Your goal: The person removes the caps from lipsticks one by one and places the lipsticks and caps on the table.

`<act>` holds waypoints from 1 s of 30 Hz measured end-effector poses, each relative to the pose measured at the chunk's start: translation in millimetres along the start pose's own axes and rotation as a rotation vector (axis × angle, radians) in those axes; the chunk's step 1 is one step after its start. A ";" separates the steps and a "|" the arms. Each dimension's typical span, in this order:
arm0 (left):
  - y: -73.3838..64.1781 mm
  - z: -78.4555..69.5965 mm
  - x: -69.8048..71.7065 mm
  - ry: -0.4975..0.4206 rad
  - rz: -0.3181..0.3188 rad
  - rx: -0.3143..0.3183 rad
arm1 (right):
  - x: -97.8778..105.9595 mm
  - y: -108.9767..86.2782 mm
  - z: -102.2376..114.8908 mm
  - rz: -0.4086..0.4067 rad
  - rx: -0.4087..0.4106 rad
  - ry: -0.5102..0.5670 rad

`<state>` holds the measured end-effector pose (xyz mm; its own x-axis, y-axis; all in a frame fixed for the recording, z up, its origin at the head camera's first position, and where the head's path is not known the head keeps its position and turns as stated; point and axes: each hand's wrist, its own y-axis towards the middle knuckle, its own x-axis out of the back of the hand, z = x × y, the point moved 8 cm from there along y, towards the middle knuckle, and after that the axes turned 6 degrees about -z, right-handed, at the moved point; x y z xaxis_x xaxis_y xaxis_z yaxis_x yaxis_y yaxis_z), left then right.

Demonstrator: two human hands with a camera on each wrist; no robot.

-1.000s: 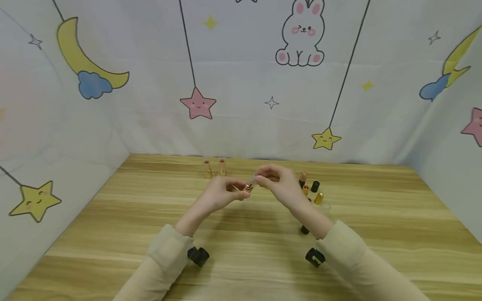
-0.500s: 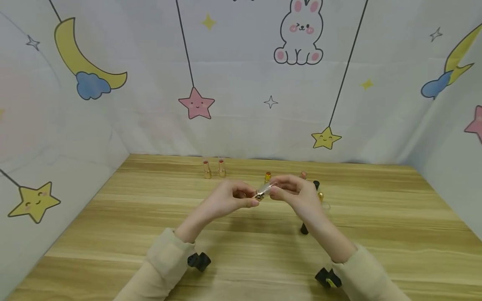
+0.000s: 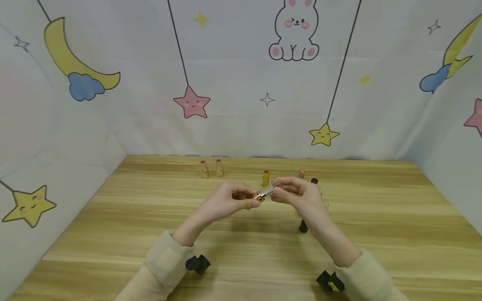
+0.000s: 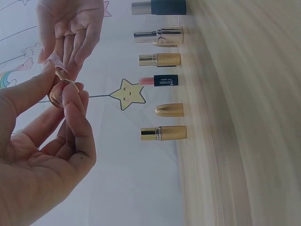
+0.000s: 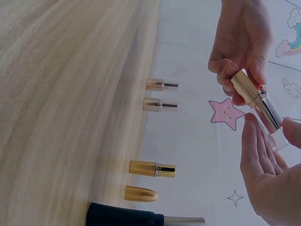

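Note:
Over the middle of the table, both hands hold one lipstick (image 3: 265,193) with a gold base and a clear cap. My left hand (image 3: 234,196) pinches the gold base between thumb and fingers. At the other end, my right hand (image 3: 297,195) holds the clear cap between thumb and fingers. In the right wrist view the lipstick lies tilted, its shiny gold inner tube showing inside the clear cap (image 5: 276,136). Just behind the hands, a gold lipstick (image 3: 265,178) stands upright on the table.
Two pink-gold lipsticks, one (image 3: 204,169) beside the other (image 3: 219,168), stand at the back left. Behind my right hand are a coral lipstick (image 4: 146,81) in a black case, a gold rounded cap (image 4: 170,110) and a black piece (image 3: 303,226). A patterned cloth (image 3: 241,83) hangs behind the table.
Both hands have shifted right and a little nearer with the lipstick, uncovering the gold lipstick behind them. Over the last half second they have stayed almost still, while the head view has tilted slightly.

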<state>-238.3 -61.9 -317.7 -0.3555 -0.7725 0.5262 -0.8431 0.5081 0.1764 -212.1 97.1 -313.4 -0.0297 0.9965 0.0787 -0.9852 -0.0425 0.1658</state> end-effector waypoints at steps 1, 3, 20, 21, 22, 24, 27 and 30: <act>-0.1 0.1 0.3 0.001 -0.003 0.003 | -0.2 -0.1 0.0 0.002 -0.001 0.001; 0.2 0.0 0.5 0.006 -0.006 0.002 | -0.2 -0.3 -0.6 0.003 -0.004 0.003; 2.4 4.0 1.9 0.000 -0.006 -0.033 | 11.8 3.3 1.6 -0.036 0.015 -0.048; 2.3 3.8 2.1 0.001 -0.006 -0.031 | 11.7 3.6 2.0 -0.035 0.019 -0.048; 2.2 4.0 2.1 0.003 -0.004 -0.030 | 11.6 3.6 2.0 -0.037 0.018 -0.049; 2.0 4.4 1.9 0.007 0.001 -0.027 | 11.7 3.9 2.3 -0.038 0.025 -0.044; 1.8 5.4 1.7 0.012 0.009 -0.021 | 12.2 4.2 2.9 -0.038 0.030 -0.032; 2.0 7.2 1.1 0.017 0.016 -0.009 | 14.6 4.4 3.4 -0.051 0.030 -0.034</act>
<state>-243.3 -64.5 -322.7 -0.3617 -0.7577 0.5432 -0.8338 0.5236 0.1751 -216.2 111.2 -308.2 0.0270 0.9943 0.1030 -0.9799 0.0059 0.1995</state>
